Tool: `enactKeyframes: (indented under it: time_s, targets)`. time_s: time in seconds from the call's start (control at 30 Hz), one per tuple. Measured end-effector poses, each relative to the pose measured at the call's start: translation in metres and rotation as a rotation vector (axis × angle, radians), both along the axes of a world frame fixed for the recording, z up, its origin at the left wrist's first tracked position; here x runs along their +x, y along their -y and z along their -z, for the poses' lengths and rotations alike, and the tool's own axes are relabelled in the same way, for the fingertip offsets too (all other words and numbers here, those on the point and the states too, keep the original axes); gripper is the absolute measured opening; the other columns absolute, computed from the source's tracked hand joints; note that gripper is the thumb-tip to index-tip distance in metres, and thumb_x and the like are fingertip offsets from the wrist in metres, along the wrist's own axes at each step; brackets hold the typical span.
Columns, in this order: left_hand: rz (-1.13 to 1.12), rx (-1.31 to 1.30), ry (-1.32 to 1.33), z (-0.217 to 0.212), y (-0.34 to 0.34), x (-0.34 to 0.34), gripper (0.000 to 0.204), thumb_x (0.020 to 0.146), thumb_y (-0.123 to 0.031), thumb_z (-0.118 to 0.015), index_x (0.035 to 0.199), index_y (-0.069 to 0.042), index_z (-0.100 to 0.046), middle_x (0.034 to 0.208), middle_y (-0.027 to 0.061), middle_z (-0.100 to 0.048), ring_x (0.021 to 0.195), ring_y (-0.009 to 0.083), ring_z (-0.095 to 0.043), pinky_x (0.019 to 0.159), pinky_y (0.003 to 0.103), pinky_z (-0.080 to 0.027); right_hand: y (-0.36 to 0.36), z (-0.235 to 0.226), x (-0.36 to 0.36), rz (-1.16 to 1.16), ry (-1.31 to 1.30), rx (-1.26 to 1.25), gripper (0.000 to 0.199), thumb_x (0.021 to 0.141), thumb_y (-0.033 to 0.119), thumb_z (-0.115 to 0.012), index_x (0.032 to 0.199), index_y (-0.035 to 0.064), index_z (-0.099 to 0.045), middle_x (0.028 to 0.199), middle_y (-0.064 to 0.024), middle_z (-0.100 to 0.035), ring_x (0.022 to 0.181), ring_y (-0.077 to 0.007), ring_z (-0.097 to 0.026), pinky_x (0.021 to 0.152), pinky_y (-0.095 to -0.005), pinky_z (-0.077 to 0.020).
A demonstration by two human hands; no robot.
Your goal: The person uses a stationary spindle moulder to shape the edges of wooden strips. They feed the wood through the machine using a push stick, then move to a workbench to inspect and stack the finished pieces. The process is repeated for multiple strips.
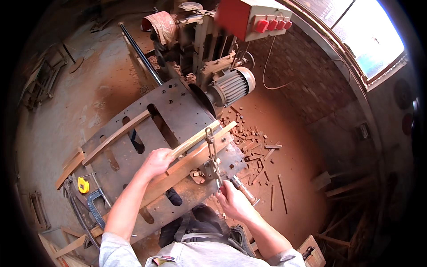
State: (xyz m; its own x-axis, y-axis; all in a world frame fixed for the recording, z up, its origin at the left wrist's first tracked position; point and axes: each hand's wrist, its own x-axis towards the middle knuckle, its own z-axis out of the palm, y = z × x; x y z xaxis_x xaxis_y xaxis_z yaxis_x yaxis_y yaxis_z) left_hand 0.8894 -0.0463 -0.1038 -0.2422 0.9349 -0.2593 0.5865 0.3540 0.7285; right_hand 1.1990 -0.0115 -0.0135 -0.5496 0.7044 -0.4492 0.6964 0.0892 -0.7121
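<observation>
I see left hand (155,161) clenched on pale wood strip (200,137), centre frame, pressed to jig board (187,167) on steel bench (178,107). Right hand (233,200) grasping clamp lever (212,153). Strip seated beside saw blade (201,99); cut apparently not started. Offcuts (258,151) on floor at right.

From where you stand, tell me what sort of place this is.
Most likely a woodworking shop. A saw machine with an electric motor stands over a steel table, wood offcuts litter the reddish dusty floor, and the left hand holds a wooden strip while the right hand grips a clamp lever.
</observation>
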Motion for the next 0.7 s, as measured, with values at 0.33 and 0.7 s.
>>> enactKeyframes:
  time_s: [0.33,0.7]
  targets:
    - [0.122,0.076,-0.206,0.014,-0.043,0.032,0.024,0.093,-0.024,-0.056,0.106,-0.015,-0.073,0.101,0.0186,-0.066,0.102,0.0368,-0.06,0.091,0.047,-0.049,-0.002,-0.007,-0.005,-0.024,0.047,-0.001,0.038,0.099,0.022,-0.058,0.123,-0.004,-0.046,0.109,-0.0286,-0.067,0.103,-0.0448,-0.065,0.086,-0.0501,-0.0528]
    - [0.332,-0.287,0.1,0.009,-0.073,-0.008,0.043,0.089,-0.021,-0.057,0.132,-0.02,-0.066,0.123,0.0155,-0.07,0.107,0.0282,-0.068,0.095,0.037,-0.05,-0.004,-0.01,-0.015,0.017,0.067,-0.033,0.034,0.095,0.023,-0.062,0.115,-0.002,-0.052,0.092,-0.023,-0.067,0.089,-0.0428,-0.066,0.077,-0.049,-0.051]
